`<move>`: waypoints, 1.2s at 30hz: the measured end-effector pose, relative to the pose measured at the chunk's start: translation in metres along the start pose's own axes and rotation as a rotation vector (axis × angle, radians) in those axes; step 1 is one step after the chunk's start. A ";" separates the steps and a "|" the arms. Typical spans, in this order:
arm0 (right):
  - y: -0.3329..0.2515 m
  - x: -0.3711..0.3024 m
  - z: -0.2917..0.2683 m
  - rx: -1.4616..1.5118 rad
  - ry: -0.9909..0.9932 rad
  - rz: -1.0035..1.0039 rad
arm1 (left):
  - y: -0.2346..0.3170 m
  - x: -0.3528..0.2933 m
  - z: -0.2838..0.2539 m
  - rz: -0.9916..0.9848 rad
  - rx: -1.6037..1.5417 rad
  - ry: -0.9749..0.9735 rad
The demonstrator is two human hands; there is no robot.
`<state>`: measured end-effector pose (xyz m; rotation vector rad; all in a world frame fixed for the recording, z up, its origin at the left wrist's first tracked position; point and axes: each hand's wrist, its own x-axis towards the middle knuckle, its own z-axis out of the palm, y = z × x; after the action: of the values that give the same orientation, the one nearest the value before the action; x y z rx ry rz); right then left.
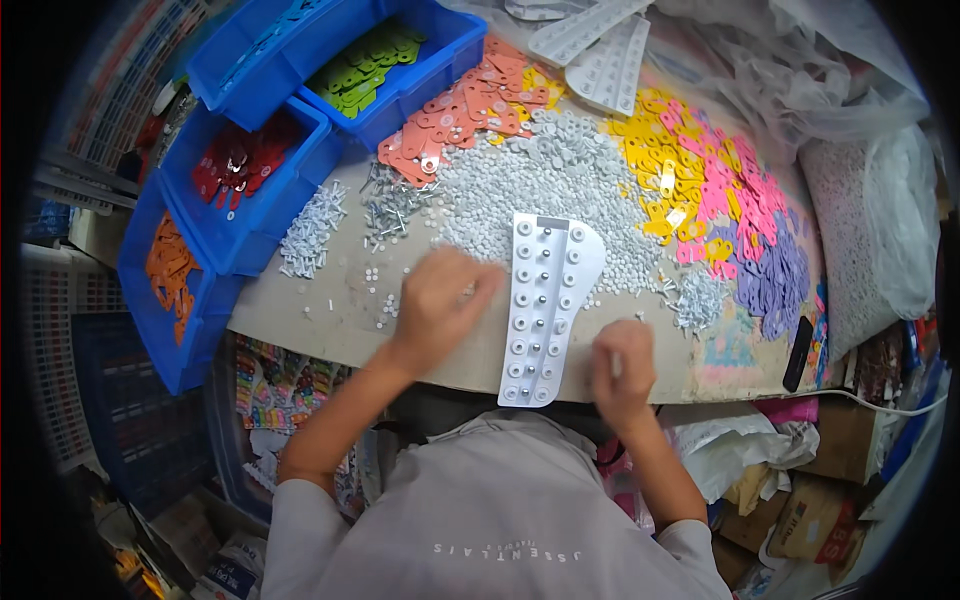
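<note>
Likely light and stiff, the white tray (545, 305) suits edge grips; left hand (440, 300) curled beside it, right hand (622, 365) pinching, contents unclear.

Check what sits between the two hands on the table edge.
Head view: a white plastic tray with rows of small round caps lies between the left hand and the right hand. A few loose white caps lie beside it.
</note>
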<state>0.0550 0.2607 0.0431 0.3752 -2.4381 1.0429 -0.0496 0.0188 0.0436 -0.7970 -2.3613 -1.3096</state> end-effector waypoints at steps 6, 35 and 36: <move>0.032 0.064 -0.024 -0.226 -0.130 0.173 | -0.085 0.106 0.026 -0.050 0.107 0.054; 0.020 0.088 -0.011 -0.007 -0.091 0.185 | 0.040 0.001 -0.024 -0.590 -0.537 -0.336; 0.003 0.073 -0.015 0.042 -0.180 0.224 | 0.042 -0.012 -0.023 -0.603 -0.536 -0.332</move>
<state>-0.0040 0.2686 0.0877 0.2207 -2.6702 1.2019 -0.0143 0.0129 0.0773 -0.4581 -2.6564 -2.2778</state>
